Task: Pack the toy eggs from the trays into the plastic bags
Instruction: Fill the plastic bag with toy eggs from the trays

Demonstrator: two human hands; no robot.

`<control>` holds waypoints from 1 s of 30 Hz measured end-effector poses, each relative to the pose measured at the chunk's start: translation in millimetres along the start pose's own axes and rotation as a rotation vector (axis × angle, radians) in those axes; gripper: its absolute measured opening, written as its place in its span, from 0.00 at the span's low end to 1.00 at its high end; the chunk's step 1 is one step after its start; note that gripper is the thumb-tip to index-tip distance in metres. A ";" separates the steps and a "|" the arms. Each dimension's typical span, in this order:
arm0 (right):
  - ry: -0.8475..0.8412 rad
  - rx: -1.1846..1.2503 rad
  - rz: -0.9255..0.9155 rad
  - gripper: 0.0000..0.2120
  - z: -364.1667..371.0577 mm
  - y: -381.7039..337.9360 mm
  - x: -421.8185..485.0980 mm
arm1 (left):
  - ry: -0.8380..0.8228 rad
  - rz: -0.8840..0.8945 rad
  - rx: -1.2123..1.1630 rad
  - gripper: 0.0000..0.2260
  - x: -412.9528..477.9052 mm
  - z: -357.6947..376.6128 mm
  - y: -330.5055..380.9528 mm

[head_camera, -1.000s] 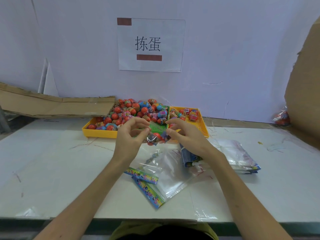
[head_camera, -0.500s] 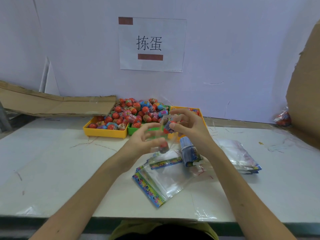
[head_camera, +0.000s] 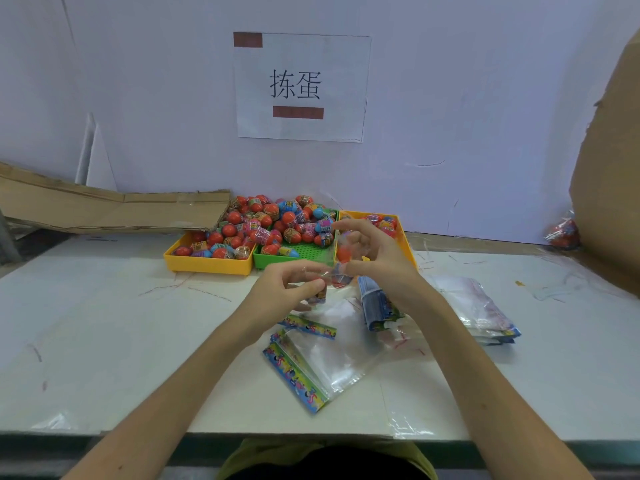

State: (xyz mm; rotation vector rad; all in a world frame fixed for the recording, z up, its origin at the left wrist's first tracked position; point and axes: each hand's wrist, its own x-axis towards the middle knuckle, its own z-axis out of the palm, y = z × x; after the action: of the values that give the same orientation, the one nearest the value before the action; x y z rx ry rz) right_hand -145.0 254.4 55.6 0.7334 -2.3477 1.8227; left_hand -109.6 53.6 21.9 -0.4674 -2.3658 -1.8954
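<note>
Both hands work a clear bag point(head_camera: 337, 271) held up just in front of the green tray point(head_camera: 294, 256): the left hand point(head_camera: 287, 289) has its grip pinched on the bag's lower edge, the right hand point(head_camera: 375, 258) curls round its upper part, where a red egg point(head_camera: 343, 253) shows through the plastic. Best to keep the mouth pinched shut and level so nothing slips out, then lay the bag on the surface beside the green tray

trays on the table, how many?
3, side by side at the back of the table: left yellow tray, green tray in the middle, right yellow tray, partly hidden behind the right hand.
</note>
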 end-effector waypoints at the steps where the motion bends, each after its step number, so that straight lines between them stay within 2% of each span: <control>1: -0.011 0.014 0.038 0.26 0.0 -0.1 0.3 | 0.008 0.004 -0.011 0.10 0.3 -0.4 0.3; 6: -0.034 0.290 0.221 0.19 -2.7 2.9 2.9 | -0.024 0.019 -0.087 0.09 -0.6 -0.6 3.7; 9: -0.062 0.328 0.174 0.19 -2.5 5.6 2.8 | -0.146 -0.018 -0.076 0.10 -4.3 3.5 5.8; 13: -0.052 0.245 0.132 0.20 0.2 6.9 3.1 | -0.206 -0.068 -0.047 0.11 -5.5 5.3 7.1; 17: 0.029 0.281 0.124 0.20 -0.4 4.4 3.0 | -0.260 -0.117 -0.015 0.19 -5.6 2.6 6.3; 19: 0.047 0.303 0.143 0.18 -0.8 1.6 2.6 | -0.245 -0.113 -0.027 0.20 -5.1 4.1 4.4; 22: -0.010 0.294 0.193 0.16 -0.4 -2.1 1.9 | -0.162 -0.045 -0.031 0.18 -3.9 4.4 3.9; 26: -0.113 0.337 0.265 0.25 0.8 -4.9 -0.4 | -0.041 0.050 -0.066 0.15 -2.5 0.5 5.1; 30: -0.233 0.266 0.218 0.23 1.4 -2.5 -2.2 | 0.046 0.116 -0.007 0.09 -2.5 -1.5 4.7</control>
State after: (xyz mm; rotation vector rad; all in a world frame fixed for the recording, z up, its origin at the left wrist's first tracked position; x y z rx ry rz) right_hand -141.8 253.4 56.6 0.7830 -2.4351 2.2904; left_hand -106.1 52.6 26.0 -0.5428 -2.2517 -1.8449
